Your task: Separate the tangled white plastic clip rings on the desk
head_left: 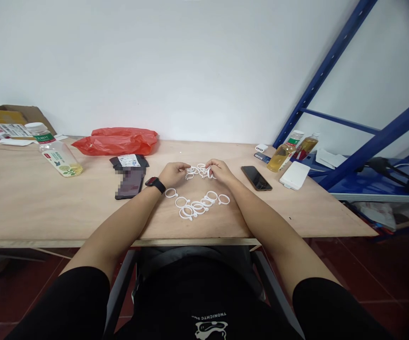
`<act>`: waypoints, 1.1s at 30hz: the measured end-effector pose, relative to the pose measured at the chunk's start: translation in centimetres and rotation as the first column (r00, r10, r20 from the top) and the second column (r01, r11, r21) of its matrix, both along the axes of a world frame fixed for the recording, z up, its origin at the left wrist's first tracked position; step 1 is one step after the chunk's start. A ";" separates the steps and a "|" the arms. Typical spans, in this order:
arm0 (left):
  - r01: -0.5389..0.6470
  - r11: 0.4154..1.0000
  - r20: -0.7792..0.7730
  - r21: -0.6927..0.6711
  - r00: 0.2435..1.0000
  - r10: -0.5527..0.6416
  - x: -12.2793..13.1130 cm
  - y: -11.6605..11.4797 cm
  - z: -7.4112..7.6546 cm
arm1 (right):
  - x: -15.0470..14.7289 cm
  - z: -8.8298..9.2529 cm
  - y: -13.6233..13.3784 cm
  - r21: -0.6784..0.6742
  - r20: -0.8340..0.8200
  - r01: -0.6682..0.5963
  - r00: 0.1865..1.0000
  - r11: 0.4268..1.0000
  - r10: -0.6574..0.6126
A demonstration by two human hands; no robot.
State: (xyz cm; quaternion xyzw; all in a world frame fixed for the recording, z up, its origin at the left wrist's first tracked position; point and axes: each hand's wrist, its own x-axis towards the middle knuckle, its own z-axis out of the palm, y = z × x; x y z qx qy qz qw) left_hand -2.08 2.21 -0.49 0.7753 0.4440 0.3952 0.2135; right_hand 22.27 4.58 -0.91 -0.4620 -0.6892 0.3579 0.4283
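My left hand [173, 174] and my right hand [221, 171] rest over the table, facing each other across a bunch of white plastic curtain rings [200, 169]. The left fingers are pinched at the bunch's left side, closed on a ring. On the other side, my right thumb and forefinger close on another ring [210, 173]. The fingers partly hide the rings there. Nearer to me lies a curved row of several more white rings [197, 206], some overlapping, each with a small eyelet. A single ring [171, 192] sits by my left wrist.
Left of my hands are a phone [130, 184], a black packet [129, 161], a red plastic bag [117, 141] and a drink bottle [57, 153]. To the right lie another phone [256, 178], a white power bank [295, 175] and bottles [285, 153] beside a blue metal rack [326, 71].
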 end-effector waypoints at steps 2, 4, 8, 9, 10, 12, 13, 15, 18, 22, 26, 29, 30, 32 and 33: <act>0.042 0.996 -0.081 0.080 0.996 -0.035 0.1 -0.3 0.6 | 0.0 0.0 -0.2 -0.007 0.011 -0.008 1.000 1.000 0.008; 0.107 0.984 -0.164 0.141 0.983 -0.084 -0.2 -0.6 1.5 | 0.0 0.1 -0.4 -0.011 0.033 -0.015 0.999 1.000 0.015; 0.148 0.987 -0.250 -0.067 0.955 -0.160 -1.7 -0.8 3.3 | 0.0 0.3 -0.5 -0.012 0.053 -0.040 0.998 0.999 0.040; 0.181 0.963 -0.262 -0.199 0.937 -0.230 -2.3 -0.8 3.6 | 0.0 0.3 -0.6 -0.009 0.061 -0.042 0.997 0.999 0.042; 0.216 0.918 -0.261 -0.333 0.914 -0.310 -2.8 -0.8 3.7 | -0.1 0.3 -0.6 -0.008 0.073 -0.041 0.996 0.999 0.041; 0.255 0.805 -0.226 -0.535 0.875 -0.427 -3.7 -0.7 3.8 | -0.1 0.2 -0.7 -0.008 0.111 -0.032 0.993 0.999 0.032; 0.260 0.754 -0.206 -0.603 0.862 -0.463 -4.1 -0.6 3.7 | -0.1 0.2 -0.7 -0.007 0.134 -0.025 0.991 1.000 0.026; 0.260 0.689 -0.176 -0.677 0.851 -0.494 -4.3 -0.5 3.4 | -0.1 0.0 -0.7 0.001 0.187 -0.009 0.982 1.000 0.009; 0.258 0.678 -0.171 -0.689 0.850 -0.498 -4.0 -0.3 3.0 | 0.2 -0.2 -0.6 0.063 0.294 0.007 0.956 0.998 -0.025; 0.289 0.748 -0.204 -0.598 0.847 -0.490 -3.1 -0.1 2.5 | 0.8 0.2 -0.4 0.194 0.421 0.012 0.902 0.981 -0.094; 0.289 0.844 -0.248 -0.453 0.868 -0.430 -2.2 0.0 2.1 | 1.3 1.7 -0.9 0.204 0.463 -0.024 0.883 0.979 -0.074; 0.239 0.894 -0.227 -0.378 0.913 -0.340 -1.7 -0.1 1.9 | 1.2 3.0 -1.8 -0.053 0.451 -0.227 0.864 0.973 0.226; 0.229 0.901 -0.199 -0.368 0.927 -0.317 -1.6 -0.2 1.9 | 1.1 3.3 -2.1 -0.151 0.449 -0.292 0.831 0.944 0.329; 0.228 0.909 -0.131 -0.350 0.949 -0.288 -1.4 -0.3 1.8 | 0.9 3.9 -2.8 -0.305 0.449 -0.377 0.753 0.874 0.482; 0.231 0.915 -0.104 -0.332 0.955 -0.279 -1.3 -0.3 1.7 | 0.7 4.0 -3.0 -0.357 0.445 -0.401 0.721 0.843 0.531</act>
